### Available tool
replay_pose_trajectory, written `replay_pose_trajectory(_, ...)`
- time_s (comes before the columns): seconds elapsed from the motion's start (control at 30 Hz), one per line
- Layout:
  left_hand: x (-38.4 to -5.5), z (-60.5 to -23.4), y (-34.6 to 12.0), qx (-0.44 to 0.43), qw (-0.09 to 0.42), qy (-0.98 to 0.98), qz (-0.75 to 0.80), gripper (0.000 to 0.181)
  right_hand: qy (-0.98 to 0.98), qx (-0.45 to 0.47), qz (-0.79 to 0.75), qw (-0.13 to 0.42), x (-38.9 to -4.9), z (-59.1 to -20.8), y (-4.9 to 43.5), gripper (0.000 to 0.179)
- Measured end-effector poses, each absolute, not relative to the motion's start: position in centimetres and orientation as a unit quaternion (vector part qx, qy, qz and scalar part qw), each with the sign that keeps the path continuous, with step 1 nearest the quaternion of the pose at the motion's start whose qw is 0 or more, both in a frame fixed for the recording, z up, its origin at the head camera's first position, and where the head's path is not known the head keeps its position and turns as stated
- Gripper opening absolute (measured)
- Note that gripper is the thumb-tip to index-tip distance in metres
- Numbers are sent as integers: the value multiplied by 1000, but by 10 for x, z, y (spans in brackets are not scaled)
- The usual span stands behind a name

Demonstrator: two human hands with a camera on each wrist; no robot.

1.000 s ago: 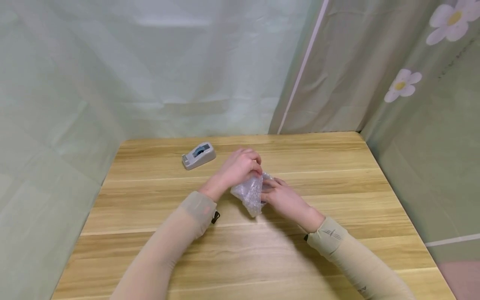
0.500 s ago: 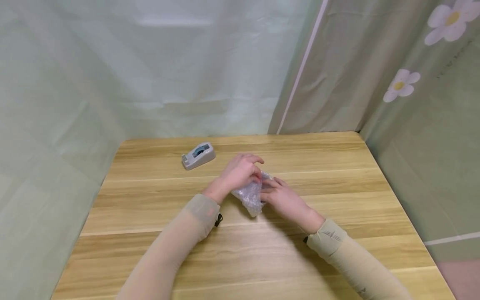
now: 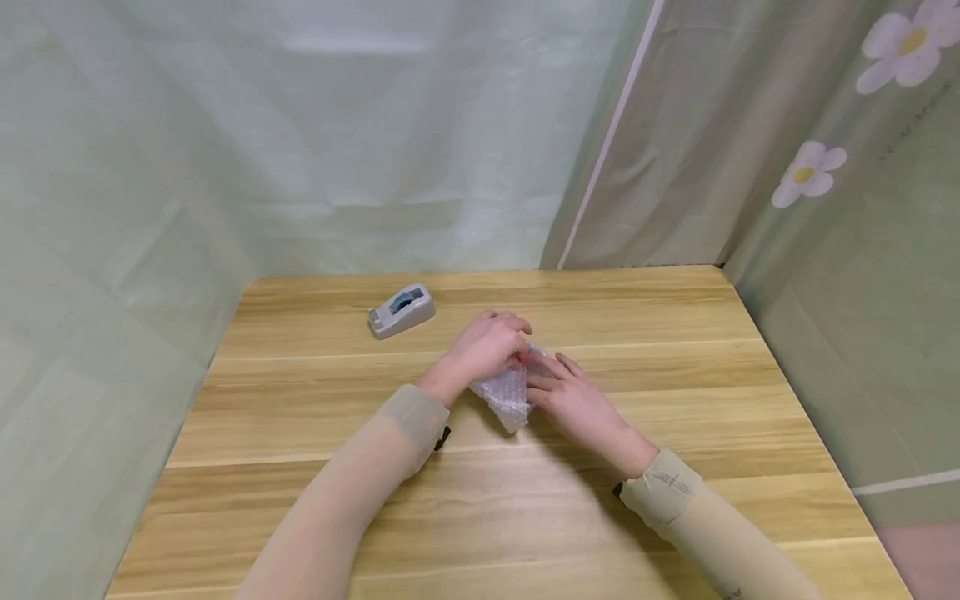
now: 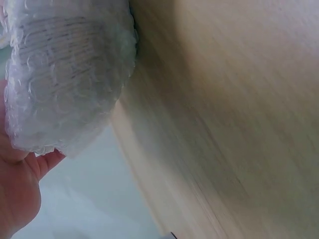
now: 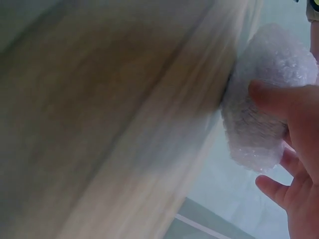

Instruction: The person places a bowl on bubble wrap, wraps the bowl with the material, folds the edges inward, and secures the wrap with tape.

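A bundle of bubble wrap [image 3: 506, 396] stands near the middle of the table, with dark lines showing through its clear layers in the left wrist view. What is wrapped inside is blurred by the bubbles. My left hand [image 3: 491, 346] bends over its top from the left, curled fingers pinching the upper edge of the wrap. From the right side my right hand [image 3: 573, 404] holds the bundle. In the right wrist view the thumb [image 5: 274, 99] lies across the bubble wrap [image 5: 264, 129], and other fingers reach behind it.
A grey tape dispenser [image 3: 402, 311] with a blue roll sits at the back left of the wooden table [image 3: 480, 517]. Pale green curtains [image 3: 405, 150] hang along the back and both sides, close to the table's edges.
My left hand has shifted slightly right and down over the top of the bubble wrap, its fingers changing their bend. My right hand stays nearly in place beside the bundle.
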State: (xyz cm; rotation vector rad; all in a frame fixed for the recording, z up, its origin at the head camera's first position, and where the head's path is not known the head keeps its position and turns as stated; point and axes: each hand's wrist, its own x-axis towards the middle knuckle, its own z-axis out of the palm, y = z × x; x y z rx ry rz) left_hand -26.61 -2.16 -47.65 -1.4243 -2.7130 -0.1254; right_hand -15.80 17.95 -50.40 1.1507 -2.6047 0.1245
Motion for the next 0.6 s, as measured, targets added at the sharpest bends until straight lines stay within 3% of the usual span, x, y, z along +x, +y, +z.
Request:
replay_pose_trajectory(0.27,-264,-476,-19,-472,42,-880,-33,4,-918,346,158,111,-155,-494,176,22)
replay_pose_trajectory(0.37,-265,-477,-17,-469,42,-882,-29,4,-918,322,193,125,-155,-493,173,18)
replay_pose_trajectory(0.6,-266,-477,-16,-454,33,-890,-29,5,-920,320,160,163,-158,-499,168,25)
